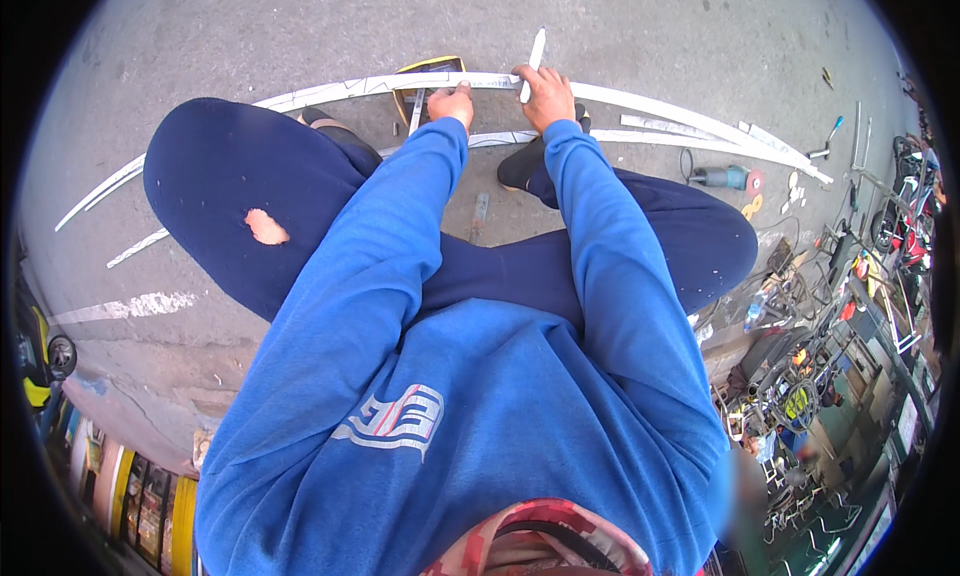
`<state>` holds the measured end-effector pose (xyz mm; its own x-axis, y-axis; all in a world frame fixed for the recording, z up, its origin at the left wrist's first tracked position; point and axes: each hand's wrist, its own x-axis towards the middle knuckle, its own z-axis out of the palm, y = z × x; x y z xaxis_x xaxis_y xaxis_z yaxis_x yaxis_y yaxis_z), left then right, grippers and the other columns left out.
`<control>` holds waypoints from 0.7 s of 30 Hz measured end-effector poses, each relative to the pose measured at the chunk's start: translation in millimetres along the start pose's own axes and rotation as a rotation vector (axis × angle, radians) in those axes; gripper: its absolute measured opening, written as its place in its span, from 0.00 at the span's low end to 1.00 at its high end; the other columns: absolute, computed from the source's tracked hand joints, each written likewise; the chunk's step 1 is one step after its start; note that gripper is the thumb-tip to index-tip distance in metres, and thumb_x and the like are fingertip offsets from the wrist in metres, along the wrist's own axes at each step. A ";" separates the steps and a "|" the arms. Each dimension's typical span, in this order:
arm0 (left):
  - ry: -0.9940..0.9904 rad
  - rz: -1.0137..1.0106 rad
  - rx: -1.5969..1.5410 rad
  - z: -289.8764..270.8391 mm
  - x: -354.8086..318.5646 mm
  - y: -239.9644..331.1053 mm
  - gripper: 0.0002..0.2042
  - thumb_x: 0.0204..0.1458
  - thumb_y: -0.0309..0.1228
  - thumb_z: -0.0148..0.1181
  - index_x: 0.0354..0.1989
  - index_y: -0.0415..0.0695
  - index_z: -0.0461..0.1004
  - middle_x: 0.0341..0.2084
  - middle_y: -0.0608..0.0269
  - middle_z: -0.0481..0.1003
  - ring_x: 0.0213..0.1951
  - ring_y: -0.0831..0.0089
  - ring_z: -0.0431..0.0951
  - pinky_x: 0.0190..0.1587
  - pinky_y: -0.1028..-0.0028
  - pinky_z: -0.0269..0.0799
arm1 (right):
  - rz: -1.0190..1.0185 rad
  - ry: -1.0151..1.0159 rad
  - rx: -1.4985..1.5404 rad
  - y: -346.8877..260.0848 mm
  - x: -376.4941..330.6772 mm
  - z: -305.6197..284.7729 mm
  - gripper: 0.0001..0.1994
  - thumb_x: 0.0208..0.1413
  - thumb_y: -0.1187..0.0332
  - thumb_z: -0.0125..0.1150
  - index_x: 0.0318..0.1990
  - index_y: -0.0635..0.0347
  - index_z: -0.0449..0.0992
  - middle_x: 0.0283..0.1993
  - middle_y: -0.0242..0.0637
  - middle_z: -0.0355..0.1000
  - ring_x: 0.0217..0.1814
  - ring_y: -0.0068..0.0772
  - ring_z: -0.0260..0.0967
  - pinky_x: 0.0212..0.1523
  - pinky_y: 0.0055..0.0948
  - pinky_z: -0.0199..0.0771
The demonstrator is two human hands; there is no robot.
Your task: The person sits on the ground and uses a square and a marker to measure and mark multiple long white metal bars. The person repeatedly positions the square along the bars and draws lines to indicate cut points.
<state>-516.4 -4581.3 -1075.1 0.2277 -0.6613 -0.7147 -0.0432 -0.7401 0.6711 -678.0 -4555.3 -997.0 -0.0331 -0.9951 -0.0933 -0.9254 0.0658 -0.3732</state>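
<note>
Blue sweatshirt sleeves (400, 276) of soft cloth run down past my dark trousers (230, 186), torn at one knee. Ahead, a long flat metal strip (650, 104), pale and smooth, lies across the rough grey concrete ground (250, 36). My left hand (452, 103) presses on it with fingers curled down, holding nothing I can make out. My right hand (546, 94) rests on the strip, fingers closed round a white marker (533, 61) that sticks up. A second strip (680, 126) lies alongside; an angle grinder (722, 178) sits toward the ground's right edge.
</note>
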 end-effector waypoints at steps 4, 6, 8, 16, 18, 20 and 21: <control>0.013 -0.013 0.015 -0.4 -0.5 0.3 0.11 0.55 0.32 0.58 0.27 0.37 0.74 0.17 0.63 0.70 0.16 0.76 0.65 0.18 0.72 0.59 | -0.024 0.053 -0.019 -2.2 -0.2 -1.1 0.19 0.42 0.77 0.61 0.43 0.43 0.73 0.34 0.32 0.72 0.46 0.38 0.68 0.46 0.39 0.64; 0.029 0.021 0.023 0.2 1.5 -1.3 0.11 0.55 0.32 0.58 0.27 0.36 0.74 0.17 0.63 0.70 0.16 0.76 0.65 0.18 0.72 0.59 | -0.014 0.051 -0.027 -3.0 0.5 -1.8 0.19 0.41 0.77 0.61 0.43 0.43 0.73 0.34 0.31 0.72 0.46 0.37 0.68 0.47 0.39 0.63; 0.043 0.016 0.046 1.3 5.4 -4.3 0.11 0.55 0.32 0.58 0.27 0.36 0.74 0.17 0.63 0.70 0.16 0.76 0.65 0.18 0.73 0.59 | -0.012 0.057 -0.016 -3.5 1.4 -2.6 0.19 0.41 0.77 0.61 0.43 0.43 0.73 0.33 0.31 0.72 0.46 0.37 0.69 0.46 0.39 0.63; 0.095 0.086 0.168 3.5 5.9 -6.8 0.12 0.54 0.33 0.59 0.31 0.32 0.76 0.22 0.58 0.75 0.24 0.70 0.72 0.29 0.70 0.67 | -0.001 0.048 -0.024 -5.4 3.3 -3.2 0.19 0.40 0.78 0.60 0.41 0.44 0.73 0.33 0.31 0.72 0.45 0.37 0.70 0.47 0.39 0.63; 0.108 0.100 0.237 2.1 -1.0 -0.3 0.13 0.54 0.33 0.60 0.32 0.31 0.76 0.25 0.55 0.77 0.28 0.67 0.75 0.35 0.68 0.69 | -0.008 0.058 -0.023 -5.2 3.3 -2.7 0.19 0.40 0.78 0.60 0.41 0.44 0.73 0.33 0.31 0.72 0.45 0.37 0.70 0.47 0.39 0.63; 0.117 0.102 0.204 0.5 -9.9 7.6 0.13 0.53 0.34 0.60 0.34 0.31 0.76 0.29 0.52 0.78 0.33 0.64 0.76 0.40 0.67 0.69 | -0.012 0.045 -0.024 -4.7 3.4 -2.3 0.18 0.40 0.78 0.60 0.40 0.44 0.73 0.33 0.31 0.72 0.45 0.37 0.70 0.47 0.39 0.63; 0.117 0.107 0.184 0.3 -15.2 10.8 0.14 0.53 0.34 0.60 0.34 0.32 0.76 0.31 0.50 0.78 0.35 0.62 0.77 0.42 0.66 0.69 | -0.009 0.038 -0.028 -4.1 3.3 -1.8 0.18 0.40 0.78 0.60 0.40 0.44 0.73 0.33 0.31 0.72 0.45 0.37 0.70 0.47 0.39 0.63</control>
<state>-520.6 -4579.3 -1057.0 0.3227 -0.7264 -0.6068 -0.2468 -0.6835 0.6870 -674.9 -4559.0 -994.1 -0.0389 -0.9977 -0.0549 -0.9358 0.0556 -0.3481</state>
